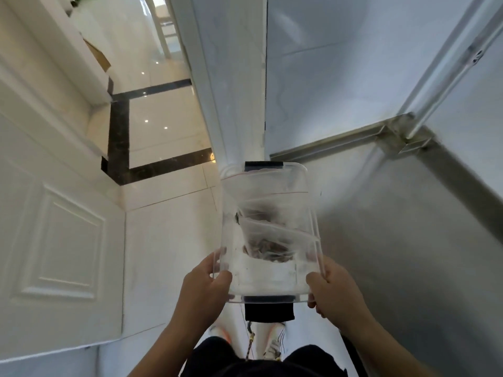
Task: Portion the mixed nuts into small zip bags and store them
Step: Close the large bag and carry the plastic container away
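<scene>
My left hand (202,288) and right hand (336,288) each grip the clear box (272,278) by a near corner | stiff, slick, light | zip bags (268,240) loose inside, keep level

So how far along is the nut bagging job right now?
Portioning looks done: filled zip bags lie in the clear container. In hand: left hand and right hand carry it by its near corners, facing a steel fridge. Left: putting the container away; no lid is visible.

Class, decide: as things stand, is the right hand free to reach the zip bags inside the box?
Probably not: the right hand grips the box rim, as does the left hand; the bags lie inside.
</scene>
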